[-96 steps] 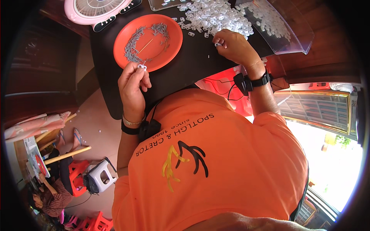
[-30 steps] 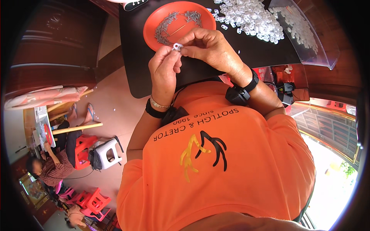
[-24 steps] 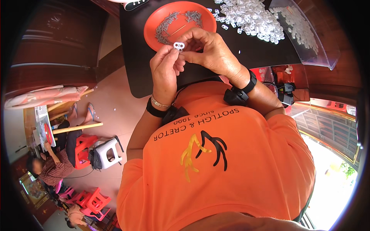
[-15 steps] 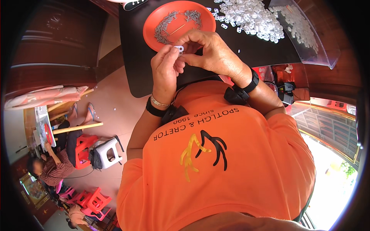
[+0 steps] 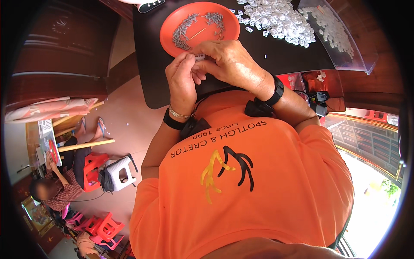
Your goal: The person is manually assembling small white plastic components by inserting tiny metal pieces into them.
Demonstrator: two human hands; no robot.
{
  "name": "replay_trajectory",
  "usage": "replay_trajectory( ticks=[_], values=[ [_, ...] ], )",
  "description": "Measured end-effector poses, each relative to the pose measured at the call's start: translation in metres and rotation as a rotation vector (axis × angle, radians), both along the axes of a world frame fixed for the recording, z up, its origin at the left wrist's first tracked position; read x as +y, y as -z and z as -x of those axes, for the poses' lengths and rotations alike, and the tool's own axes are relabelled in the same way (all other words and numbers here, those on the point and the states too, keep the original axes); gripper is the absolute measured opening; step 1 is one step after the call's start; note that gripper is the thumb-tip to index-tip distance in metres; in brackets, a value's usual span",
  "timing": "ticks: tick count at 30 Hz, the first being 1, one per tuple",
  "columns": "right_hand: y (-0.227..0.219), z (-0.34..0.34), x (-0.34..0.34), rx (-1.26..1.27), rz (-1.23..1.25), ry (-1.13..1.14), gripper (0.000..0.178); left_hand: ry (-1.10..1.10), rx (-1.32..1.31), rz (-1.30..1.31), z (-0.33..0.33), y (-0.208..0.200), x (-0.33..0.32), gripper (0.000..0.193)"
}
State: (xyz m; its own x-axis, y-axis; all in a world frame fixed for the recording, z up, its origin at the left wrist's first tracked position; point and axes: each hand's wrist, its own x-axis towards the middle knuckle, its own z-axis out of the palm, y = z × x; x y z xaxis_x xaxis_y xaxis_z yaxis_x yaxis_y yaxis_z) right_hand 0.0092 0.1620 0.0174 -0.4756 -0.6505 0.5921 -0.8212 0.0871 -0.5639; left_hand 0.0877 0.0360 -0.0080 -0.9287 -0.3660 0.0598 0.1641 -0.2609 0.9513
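A small white plastic piece with holes (image 5: 199, 57) is held between my two hands, just in front of the orange plate. My left hand (image 5: 182, 82) pinches it from the left between thumb and fingers. From the right, my right hand (image 5: 233, 62) closes its thumb and forefinger around the same piece; anything smaller between those fingertips is hidden. The orange plate (image 5: 230, 32) holds many small grey screw-like parts (image 5: 181, 32) in a ring, with a thin stick (image 5: 197, 33) among them.
A heap of similar white pieces (image 5: 280, 19) covers the back right of the black table (image 5: 151, 69). Beside it stands a clear bin (image 5: 364, 64) with more small pieces. At the left, another person (image 5: 64, 190) sits by red stools (image 5: 92, 172) and a white stool (image 5: 120, 172).
My right hand has moved left and slightly down, its fingertips closing around the white piece. The piece has turned and shows less of its face. My left hand has barely shifted.
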Motion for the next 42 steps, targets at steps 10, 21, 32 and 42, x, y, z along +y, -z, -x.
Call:
replay_trajectory(
  ticks=[10, 21, 32, 42],
  values=[
    [-0.011, -0.013, 0.011, -0.068, 0.034, -0.061, 0.014, 0.001, 0.050, 0.091, -0.011, -0.009, 0.006, 0.028],
    [-0.157, 0.078, 0.178, 0.713, -0.115, 0.980, 0.029, -0.113, 0.093, 0.220, -0.068, -0.030, -0.071, 0.028],
    [0.027, -0.058, 0.200, -0.316, -0.204, 0.471, 0.014, 0.112, -0.942, 0.026, -0.188, 0.204, -0.149, 0.026],
    [0.252, -0.078, 0.271, -0.560, -1.133, -0.055, 0.024, 0.375, -1.184, -0.189, -0.231, 0.279, -0.162, 0.030]
  ],
)
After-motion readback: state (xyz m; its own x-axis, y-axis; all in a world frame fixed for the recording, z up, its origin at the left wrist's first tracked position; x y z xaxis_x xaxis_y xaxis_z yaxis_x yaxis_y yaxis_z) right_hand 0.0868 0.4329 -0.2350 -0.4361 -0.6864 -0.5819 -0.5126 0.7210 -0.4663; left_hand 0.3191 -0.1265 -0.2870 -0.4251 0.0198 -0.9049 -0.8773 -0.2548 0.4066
